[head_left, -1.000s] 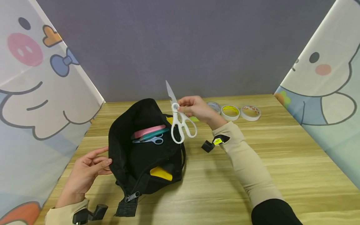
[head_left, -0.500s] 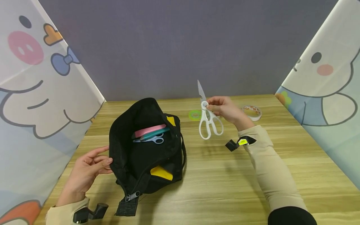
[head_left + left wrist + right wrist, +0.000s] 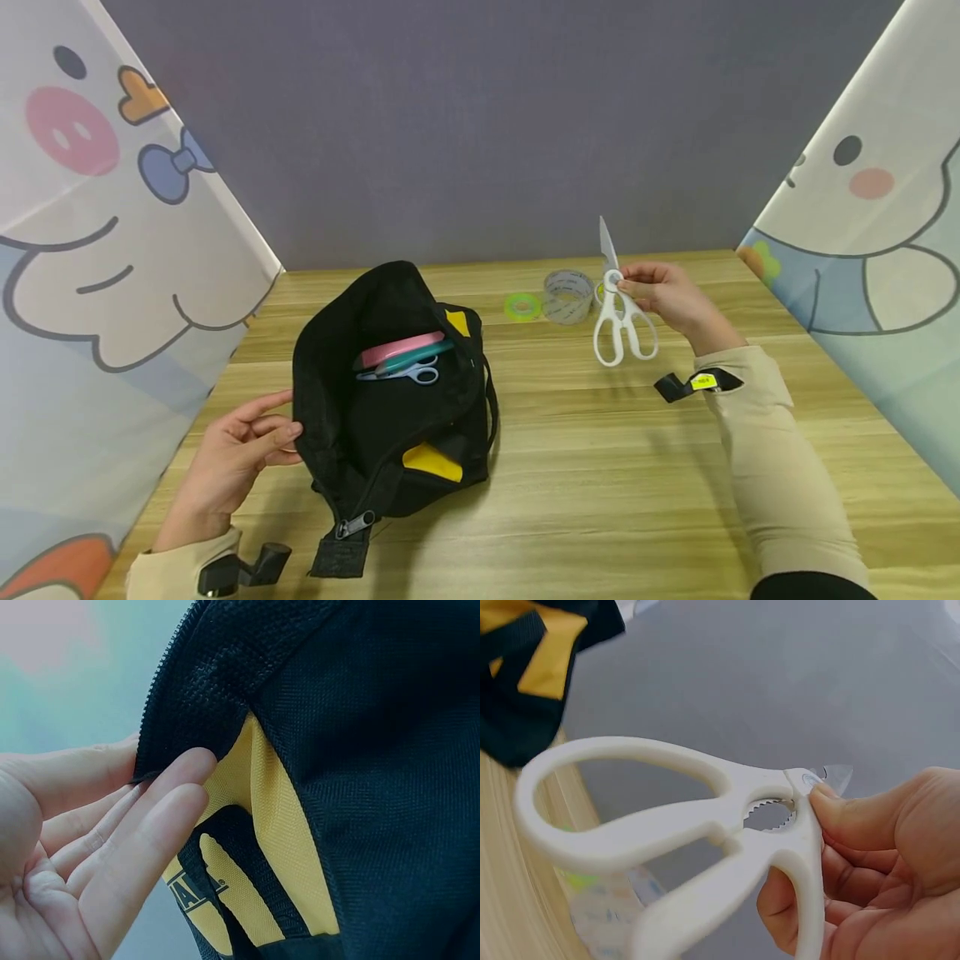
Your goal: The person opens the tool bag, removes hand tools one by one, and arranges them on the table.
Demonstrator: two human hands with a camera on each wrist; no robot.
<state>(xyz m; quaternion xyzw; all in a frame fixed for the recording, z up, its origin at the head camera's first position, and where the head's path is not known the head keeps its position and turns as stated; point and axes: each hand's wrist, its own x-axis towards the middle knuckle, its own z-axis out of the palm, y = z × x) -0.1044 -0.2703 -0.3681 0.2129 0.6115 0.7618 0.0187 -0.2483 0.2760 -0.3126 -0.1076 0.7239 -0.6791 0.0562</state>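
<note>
Item one: left hand [image 3: 228, 458], fingers narrowed; we see it pinch the zippered edge of a black-and-yellow fabric tool bag [image 3: 318, 392].

Item two: the bag itself, on the wood-grain table [image 3: 570, 467], mouth gaping; zip pull [image 3: 356, 525] at its near corner. Inside, side by side: pale blue-handled scissors [image 3: 402, 373], and slim pink [image 3: 405, 347] and teal [image 3: 420, 353] implements that we cannot identify surely.

Item three: green tape roll [image 3: 513, 308], lying flat right of the bag.

Item four: clear tape roll [image 3: 567, 313], just beside it; one more roll, mostly hidden, behind the next item.

Item five: white-handled kitchen shears [image 3: 612, 279], raised above the table, blades uppermost, handle loops hanging.

Item six: right hand [image 3: 670, 302], holding those shears in a thumb-and-finger pinch at the pivot.

Hazards, as we judge them: so small a grip could let the shears pivot or slip, and low-hanging loops could knock the rolls; slackened left fingers might let the bag's edge sag over its contents.

Markings: a bag lettering fragment, perhaps ending "AN", with a registered mark; print on the clear roll, and a yellow wristband label [image 3: 703, 382], both illegible to us.
</note>
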